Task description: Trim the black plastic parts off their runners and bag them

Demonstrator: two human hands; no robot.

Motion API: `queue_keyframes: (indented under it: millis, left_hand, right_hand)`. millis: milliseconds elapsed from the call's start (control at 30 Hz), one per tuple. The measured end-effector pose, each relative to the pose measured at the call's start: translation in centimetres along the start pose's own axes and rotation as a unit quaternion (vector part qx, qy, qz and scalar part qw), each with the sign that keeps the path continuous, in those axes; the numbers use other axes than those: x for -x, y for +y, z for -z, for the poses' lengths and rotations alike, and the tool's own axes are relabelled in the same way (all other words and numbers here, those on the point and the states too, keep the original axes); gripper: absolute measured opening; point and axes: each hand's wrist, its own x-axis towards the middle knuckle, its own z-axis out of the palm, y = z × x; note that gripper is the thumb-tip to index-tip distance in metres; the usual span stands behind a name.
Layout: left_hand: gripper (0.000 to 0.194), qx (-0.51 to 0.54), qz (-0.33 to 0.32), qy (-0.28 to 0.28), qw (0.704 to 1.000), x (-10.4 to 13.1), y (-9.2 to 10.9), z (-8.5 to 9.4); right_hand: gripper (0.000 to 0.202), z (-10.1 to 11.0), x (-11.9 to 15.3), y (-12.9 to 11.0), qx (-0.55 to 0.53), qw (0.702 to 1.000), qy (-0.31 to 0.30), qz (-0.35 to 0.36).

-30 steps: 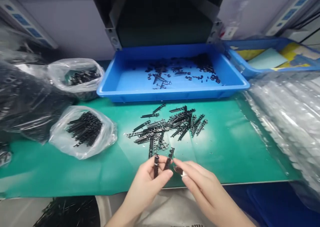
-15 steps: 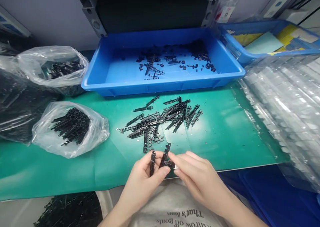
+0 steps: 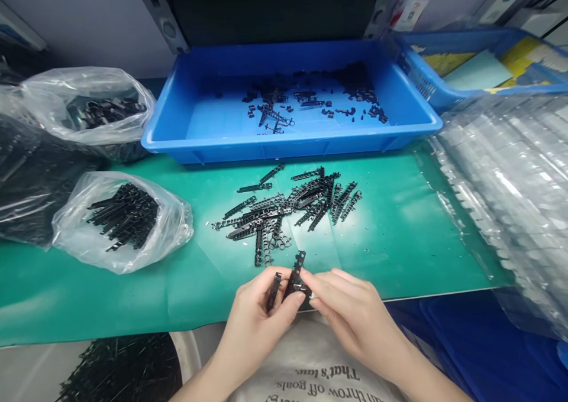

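Observation:
Two narrow black plastic strips are in my left hand (image 3: 261, 313) near the front edge of the green mat. One strip (image 3: 274, 289) lies along the fingers at the left; the other strip (image 3: 296, 272) stands up between thumb and fingers. My right hand (image 3: 350, 307) touches this second strip, its thumb and index finger pinched around a small dark part (image 3: 303, 288) at its side, mostly hidden by the fingertips. Beyond the hands lies a loose pile of similar black strips (image 3: 266, 216) on the mat.
A blue tray (image 3: 293, 146) with small black pieces stands behind the pile. Plastic bags (image 3: 171, 236) of black parts sit at the left, clear plastic trays (image 3: 510, 195) and a blue basket (image 3: 412, 74) at the right. Below left is a bin (image 3: 189, 355).
The left strip now leans more to the right, closer to the other strip. Both hands keep nearly the same pose. The camera view has shifted slightly.

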Motion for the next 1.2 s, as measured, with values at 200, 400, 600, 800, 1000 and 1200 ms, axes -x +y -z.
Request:
queue_keyframes:
  millis: [200, 400, 600, 800, 1000, 1200]
  left_hand:
    - [0.013, -0.012, -0.017, 0.015, 1.0, 0.2, -0.2, -0.2]
    - [0.014, 0.005, -0.023, 0.022, 0.999, 0.5, -0.6, -0.2]
    - [0.015, 0.024, -0.001, 0.04, 0.999, 0.5, -0.5, -0.5]
    - [0.016, 0.014, 0.006, 0.038, 0.999, 0.4, -0.7, -0.6]
    - [0.012, -0.018, -0.006, 0.022, 1.0, 0.2, -0.7, -0.4]
    - [0.01, -0.025, -0.009, -0.005, 1.0, 0.1, -0.4, -0.1]
  right_hand:
    - [0.036, -0.6, 0.2, -0.5, 0.001, 0.999, 0.038, -0.009]
    - [0.035, -0.9, 0.2, -0.8, -0.016, 0.998, 0.053, -0.014]
    - [0.033, -1.5, 0.2, -1.2, -0.014, 0.996, 0.085, -0.024]
    - [0.034, -1.7, 0.2, -1.2, -0.035, 0.994, 0.094, -0.035]
    - [0.036, -0.5, 0.1, -0.2, -0.019, 1.0, 0.015, -0.004]
    - [0.038, 0.3, -0.1, 0.3, -0.016, 1.0, -0.019, 0.015]
